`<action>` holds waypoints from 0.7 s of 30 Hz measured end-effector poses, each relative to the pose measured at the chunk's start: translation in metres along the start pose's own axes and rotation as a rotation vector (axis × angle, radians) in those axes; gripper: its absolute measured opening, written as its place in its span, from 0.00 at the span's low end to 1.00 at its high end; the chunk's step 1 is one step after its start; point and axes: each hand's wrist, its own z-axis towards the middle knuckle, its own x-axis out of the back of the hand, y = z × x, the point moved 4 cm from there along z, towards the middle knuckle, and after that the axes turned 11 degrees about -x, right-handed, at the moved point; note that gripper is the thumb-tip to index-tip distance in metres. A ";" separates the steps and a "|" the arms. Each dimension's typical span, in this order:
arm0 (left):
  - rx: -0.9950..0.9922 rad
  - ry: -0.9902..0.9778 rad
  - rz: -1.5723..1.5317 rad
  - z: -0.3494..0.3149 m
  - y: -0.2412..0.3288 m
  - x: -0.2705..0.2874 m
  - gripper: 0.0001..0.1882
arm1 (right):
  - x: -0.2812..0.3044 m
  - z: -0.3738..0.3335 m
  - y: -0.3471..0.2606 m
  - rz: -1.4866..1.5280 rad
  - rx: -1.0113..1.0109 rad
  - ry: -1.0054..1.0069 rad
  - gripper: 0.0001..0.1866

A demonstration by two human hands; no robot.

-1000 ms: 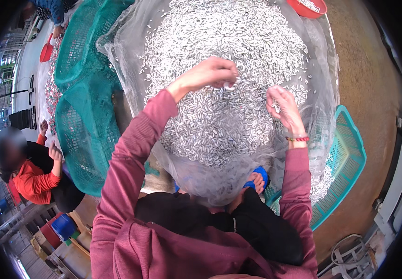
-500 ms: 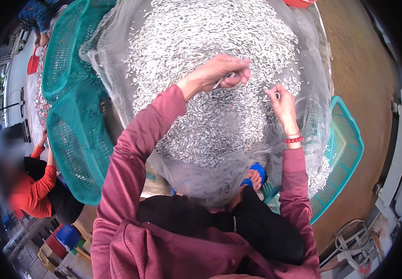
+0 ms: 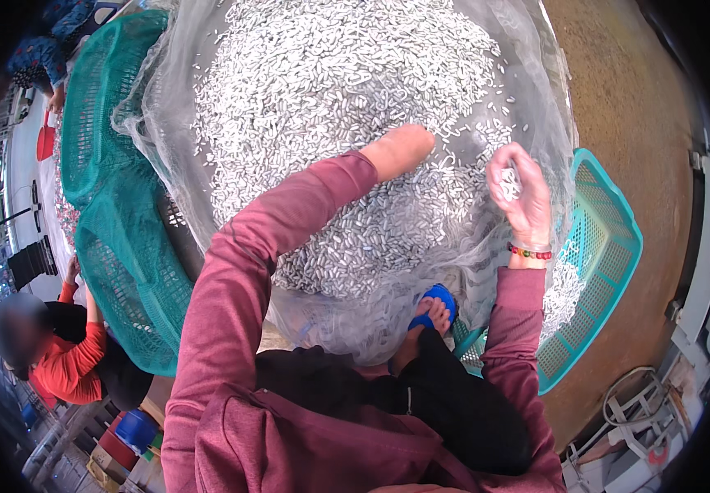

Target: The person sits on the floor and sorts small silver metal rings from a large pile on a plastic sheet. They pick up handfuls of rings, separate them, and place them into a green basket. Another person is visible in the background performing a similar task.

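The left hand (image 3: 402, 154) bends down over a heap of small pale pieces (image 3: 322, 90) on sheer netting (image 3: 346, 324); its fingers are hidden, so its grip cannot be told. The right hand (image 3: 526, 197) curls its grip around several pieces, near a teal basket (image 3: 613, 267).

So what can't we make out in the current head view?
All in the head view:
Left hand: fingers and any grip hidden behind its own back.
White pieces in right hand: count unclear, curled fingers cover some.
Pile: far side cut off by top edge.
Turquoise basket: part hidden behind right sleeve.
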 end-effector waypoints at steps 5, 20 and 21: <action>0.199 0.145 -0.587 -0.042 -0.013 0.060 0.06 | 0.028 0.035 0.036 -1.516 0.061 0.702 0.09; 0.014 0.506 -1.895 -0.100 0.014 0.112 0.09 | -0.022 0.022 0.055 0.098 -0.059 -0.162 0.09; 0.017 0.490 -1.791 -0.096 0.020 0.117 0.09 | -0.028 0.023 0.066 0.147 -0.089 -0.121 0.09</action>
